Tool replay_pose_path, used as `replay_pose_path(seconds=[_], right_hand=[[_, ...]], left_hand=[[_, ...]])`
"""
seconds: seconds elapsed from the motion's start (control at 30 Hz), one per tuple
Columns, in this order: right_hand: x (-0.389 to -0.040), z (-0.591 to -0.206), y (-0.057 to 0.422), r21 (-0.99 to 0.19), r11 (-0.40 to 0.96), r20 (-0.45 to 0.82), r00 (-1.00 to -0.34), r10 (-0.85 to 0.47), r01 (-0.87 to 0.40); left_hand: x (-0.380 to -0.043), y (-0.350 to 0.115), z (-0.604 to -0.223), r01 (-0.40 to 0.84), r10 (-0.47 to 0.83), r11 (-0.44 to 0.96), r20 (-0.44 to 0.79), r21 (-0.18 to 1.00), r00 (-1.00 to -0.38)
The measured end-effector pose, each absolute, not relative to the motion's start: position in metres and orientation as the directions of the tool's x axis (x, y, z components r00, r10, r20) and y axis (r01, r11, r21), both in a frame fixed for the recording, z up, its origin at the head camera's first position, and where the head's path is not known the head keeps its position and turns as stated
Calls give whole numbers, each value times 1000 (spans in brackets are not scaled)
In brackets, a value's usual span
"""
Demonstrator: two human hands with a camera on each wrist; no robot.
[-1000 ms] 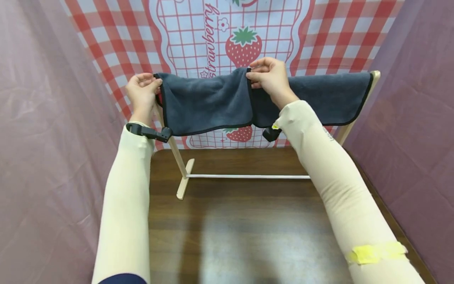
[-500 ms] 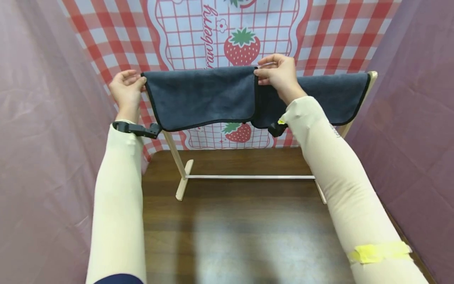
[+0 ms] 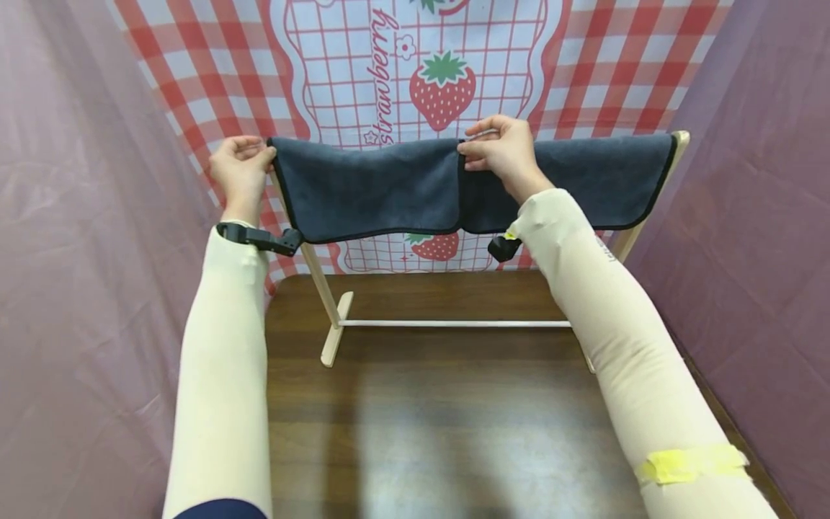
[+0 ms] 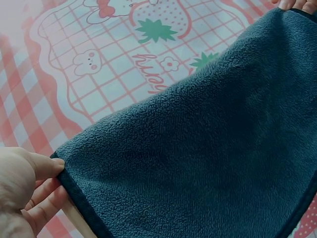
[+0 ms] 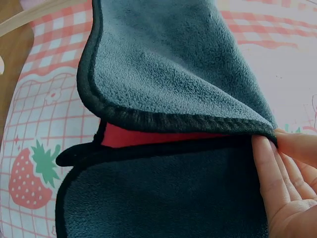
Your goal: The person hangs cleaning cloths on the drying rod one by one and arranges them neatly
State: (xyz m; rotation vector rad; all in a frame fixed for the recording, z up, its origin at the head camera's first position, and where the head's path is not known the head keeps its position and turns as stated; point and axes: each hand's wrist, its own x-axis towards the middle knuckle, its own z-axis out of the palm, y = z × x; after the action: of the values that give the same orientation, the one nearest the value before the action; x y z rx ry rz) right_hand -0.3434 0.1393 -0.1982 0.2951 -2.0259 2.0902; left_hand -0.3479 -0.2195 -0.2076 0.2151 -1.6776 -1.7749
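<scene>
A dark grey towel with black edging (image 3: 369, 191) hangs folded over the left part of a wooden rack (image 3: 320, 285), whose top bar it hides. At its upper left corner, my left hand (image 3: 241, 173) pinches the edge between thumb and fingers. My right hand (image 3: 506, 155) pinches the upper right corner, close against a second grey towel (image 3: 603, 180) draped over the rack's right part. In the right wrist view, a red layer (image 5: 163, 138) shows beneath the held towel's edge. The left wrist view has the towel's top sagging slightly between the two hands.
The rack's white lower rail (image 3: 454, 323) runs just above the brown wooden floor (image 3: 454, 418). Behind stands a red checked strawberry cloth (image 3: 583, 72). Pink curtains (image 3: 84, 252) close in both sides.
Both hands first spread and lifted the towel, smoothing its rumpled top. Since then they have come down slightly and a little closer together. The right towel has stayed in place.
</scene>
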Motion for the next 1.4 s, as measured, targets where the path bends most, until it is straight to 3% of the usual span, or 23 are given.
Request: replay_pose_path(seconds=[0.67, 0.83, 1.1, 1.4], right_hand=[[-339, -218, 137, -954, 64, 292, -956, -37, -294], [-338, -220, 137, -953, 64, 294, -955, -39, -296], [-340, -222, 136, -950, 36, 308, -951, -38, -309], [-340, -224, 136, -953, 32, 301, -953, -38, -302]], left_hand=[[-344, -220, -217, 250, -475, 375, 417, 893, -775], [-343, -221, -225, 310, -463, 332, 440, 891, -769], [-340, -221, -243, 397, -477, 121, 404, 910, -781], [-337, -223, -263, 314, -434, 72, 313, 947, -845]])
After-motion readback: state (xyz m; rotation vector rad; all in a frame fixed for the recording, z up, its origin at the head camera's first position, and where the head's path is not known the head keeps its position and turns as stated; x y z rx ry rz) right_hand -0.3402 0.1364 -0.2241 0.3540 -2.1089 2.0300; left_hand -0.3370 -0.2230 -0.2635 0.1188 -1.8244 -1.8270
